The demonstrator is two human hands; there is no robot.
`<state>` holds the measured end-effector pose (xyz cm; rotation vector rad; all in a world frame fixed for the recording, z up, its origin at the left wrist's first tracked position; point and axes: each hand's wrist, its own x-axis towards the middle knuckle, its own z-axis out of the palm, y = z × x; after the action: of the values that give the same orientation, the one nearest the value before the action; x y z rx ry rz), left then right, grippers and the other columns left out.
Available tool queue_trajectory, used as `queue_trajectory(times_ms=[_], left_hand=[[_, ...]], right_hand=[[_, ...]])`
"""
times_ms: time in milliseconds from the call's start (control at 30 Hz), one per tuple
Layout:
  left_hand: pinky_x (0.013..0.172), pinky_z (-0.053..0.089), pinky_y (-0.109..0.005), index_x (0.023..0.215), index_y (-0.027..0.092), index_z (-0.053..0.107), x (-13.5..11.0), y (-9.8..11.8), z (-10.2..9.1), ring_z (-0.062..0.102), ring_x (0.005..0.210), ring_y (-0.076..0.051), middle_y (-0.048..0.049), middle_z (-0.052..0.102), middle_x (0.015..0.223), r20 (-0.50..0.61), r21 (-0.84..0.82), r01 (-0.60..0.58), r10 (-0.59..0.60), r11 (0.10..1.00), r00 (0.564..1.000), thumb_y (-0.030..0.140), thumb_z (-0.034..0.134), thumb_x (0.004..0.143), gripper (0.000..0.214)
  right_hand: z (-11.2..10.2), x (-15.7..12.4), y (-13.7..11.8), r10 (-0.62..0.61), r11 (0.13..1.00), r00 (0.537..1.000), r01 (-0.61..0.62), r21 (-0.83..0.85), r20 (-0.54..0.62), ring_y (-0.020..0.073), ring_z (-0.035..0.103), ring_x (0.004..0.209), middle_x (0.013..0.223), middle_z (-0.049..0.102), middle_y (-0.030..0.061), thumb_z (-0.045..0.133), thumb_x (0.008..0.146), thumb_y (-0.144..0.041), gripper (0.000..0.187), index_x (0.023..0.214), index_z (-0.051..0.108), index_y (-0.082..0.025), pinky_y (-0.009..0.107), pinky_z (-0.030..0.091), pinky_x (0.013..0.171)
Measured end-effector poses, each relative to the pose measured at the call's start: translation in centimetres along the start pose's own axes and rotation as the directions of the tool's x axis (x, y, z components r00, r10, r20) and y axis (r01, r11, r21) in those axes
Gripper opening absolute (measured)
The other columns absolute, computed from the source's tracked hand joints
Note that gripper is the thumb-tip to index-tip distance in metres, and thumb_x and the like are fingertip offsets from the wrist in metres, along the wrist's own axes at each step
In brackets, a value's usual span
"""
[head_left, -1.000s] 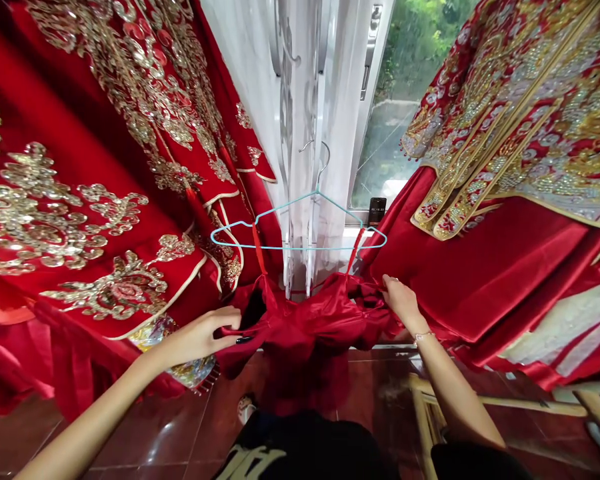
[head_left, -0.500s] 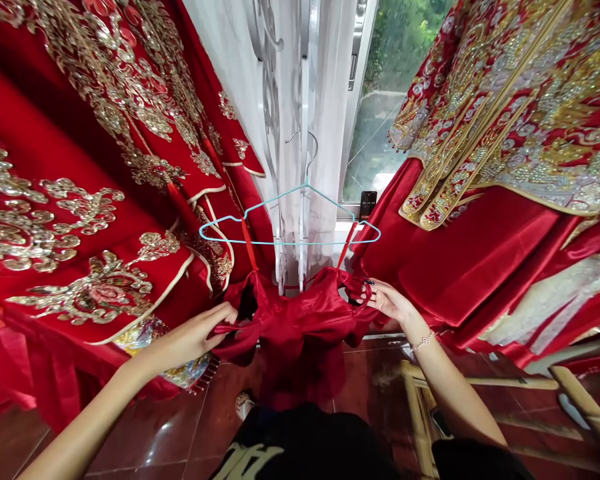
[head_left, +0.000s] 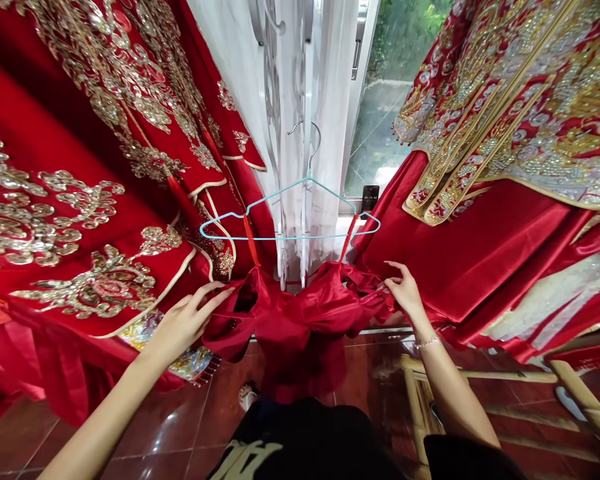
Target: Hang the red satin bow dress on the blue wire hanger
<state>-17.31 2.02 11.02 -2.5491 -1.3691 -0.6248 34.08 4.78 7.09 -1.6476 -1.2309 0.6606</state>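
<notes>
A dark red satin dress (head_left: 290, 320) hangs by thin red straps from a light blue wire hanger (head_left: 290, 237) in front of the curtain. My right hand (head_left: 405, 290) is shut on the dress's right edge, its fingers pinching the gathered satin. My left hand (head_left: 185, 323) sits at the dress's left edge with its fingers spread, and its fingertips reach the satin without gripping it. The hanger's hook goes up behind the hanger's shoulders to a curtain fitting, and its upper end is partly lost against the white fabric.
Large red garments with gold embroidery, a left one (head_left: 80, 200) and a right one (head_left: 510, 113), hang on both sides. Behind the dress are a sheer white curtain (head_left: 330, 133) and a window with a phone (head_left: 371, 198) on its sill. Below are a polished red tile floor (head_left: 155, 427) and a wooden frame (head_left: 420, 400).
My left hand has opened and lifted off the satin. My right hand has moved down onto the dress's right edge. The dress's top now looks spread wider.
</notes>
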Motion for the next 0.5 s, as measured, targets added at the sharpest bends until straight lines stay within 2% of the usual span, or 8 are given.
queue_trajectory(times_ms=[67, 133, 200, 233, 267, 333, 400, 500], left_hand=[[0.088, 0.053, -0.04, 0.137, 0.031, 0.055, -0.3, 0.1, 0.8, 0.067, 0.103, -0.027, -0.0093, 0.063, 0.131, -0.158, -0.051, 0.007, -0.015, 0.999, 0.987, 0.015, 0.047, 0.093, 0.047], [0.093, 0.052, -0.044, 0.13, 0.029, 0.057, -0.4, 0.8, 1.7, 0.065, 0.107, -0.028, -0.0096, 0.065, 0.122, -0.361, -0.141, 0.047, -0.095, 0.989, 0.928, 0.016, 0.055, 0.091, 0.041], [0.096, 0.05, -0.048, 0.122, 0.027, 0.06, -0.1, 1.9, 2.4, 0.063, 0.11, -0.03, -0.009, 0.065, 0.115, -0.55, -0.25, 0.14, -0.259, 0.958, 0.794, 0.018, 0.063, 0.087, 0.036], [0.093, 0.051, -0.049, 0.116, 0.026, 0.062, 0.2, 2.4, 2.6, 0.063, 0.108, -0.03, -0.0088, 0.064, 0.114, -0.599, -0.318, 0.202, -0.361, 0.926, 0.715, 0.02, 0.066, 0.086, 0.031], [0.087, 0.054, -0.048, 0.109, 0.025, 0.063, 0.6, 2.9, 2.7, 0.064, 0.103, -0.029, -0.0081, 0.064, 0.112, -0.605, -0.408, 0.256, -0.47, 0.876, 0.643, 0.022, 0.068, 0.084, 0.026], [0.068, 0.057, -0.042, 0.095, 0.023, 0.062, 1.6, 3.3, 2.4, 0.067, 0.086, -0.025, -0.0051, 0.064, 0.102, -0.518, -0.627, 0.301, -0.673, 0.718, 0.527, 0.026, 0.07, 0.082, 0.015], [0.057, 0.057, -0.038, 0.084, 0.022, 0.059, 2.9, 3.2, 1.8, 0.067, 0.075, -0.021, -0.0019, 0.064, 0.09, -0.413, -0.78, 0.262, -0.783, 0.568, 0.465, 0.029, 0.071, 0.08, 0.014], [0.066, 0.063, -0.042, 0.078, 0.02, 0.057, 4.9, 2.2, 1.1, 0.07, 0.088, -0.024, -0.0029, 0.068, 0.092, -0.397, -0.861, 0.141, -0.818, 0.489, 0.416, 0.032, 0.076, 0.074, 0.023]], right_hand=[[0.7, -0.4, 0.6, -0.003, 0.946, 0.998, -0.015, 0.325, 0.056, 0.0211, 0.07, 0.069, 0.071, 0.068, -0.0004, 0.062, 0.074, -0.034, 0.052, 0.124, 0.055, -0.024, 0.038, 0.06, 0.073], [1.7, -1.4, 0.8, -0.035, 0.867, 0.997, -0.007, 0.498, 0.075, 0.0201, 0.072, 0.076, 0.082, 0.072, 0.0011, 0.063, 0.076, -0.038, 0.047, 0.12, 0.056, -0.027, 0.04, 0.061, 0.08], [2.6, -2.6, 0.6, -0.094, 0.821, 0.993, 0.036, 0.571, 0.072, 0.0227, 0.074, 0.095, 0.102, 0.074, 0.0058, 0.059, 0.08, -0.039, 0.046, 0.125, 0.053, -0.029, 0.045, 0.058, 0.094], [3.0, -3.1, 0.4, -0.128, 0.811, 0.991, 0.076, 0.581, 0.048, 0.0244, 0.072, 0.109, 0.115, 0.072, 0.0088, 0.056, 0.082, -0.038, 0.049, 0.13, 0.049, -0.029, 0.048, 0.055, 0.101], [3.3, -3.4, 0.2, -0.164, 0.81, 0.986, 0.131, 0.572, 0.007, 0.0256, 0.066, 0.122, 0.128, 0.068, 0.0115, 0.054, 0.084, -0.038, 0.054, 0.136, 0.044, -0.03, 0.05, 0.051, 0.107], [3.6, -3.5, -0.1, -0.244, 0.828, 0.965, 0.259, 0.497, -0.097, 0.0254, 0.052, 0.14, 0.149, 0.053, 0.0144, 0.054, 0.087, -0.038, 0.067, 0.148, 0.029, -0.03, 0.052, 0.042, 0.115], [3.5, -2.5, -0.6, -0.327, 0.859, 0.93, 0.367, 0.357, -0.17, 0.0242, 0.042, 0.147, 0.159, 0.04, 0.0149, 0.057, 0.088, -0.04, 0.081, 0.156, 0.014, -0.031, 0.051, 0.036, 0.12], [2.4, 0.3, -2.0, -0.411, 0.869, 0.886, 0.452, 0.201, -0.216, 0.0253, 0.036, 0.151, 0.163, 0.033, 0.0168, 0.067, 0.084, -0.044, 0.104, 0.16, -0.003, -0.029, 0.051, 0.034, 0.122]])
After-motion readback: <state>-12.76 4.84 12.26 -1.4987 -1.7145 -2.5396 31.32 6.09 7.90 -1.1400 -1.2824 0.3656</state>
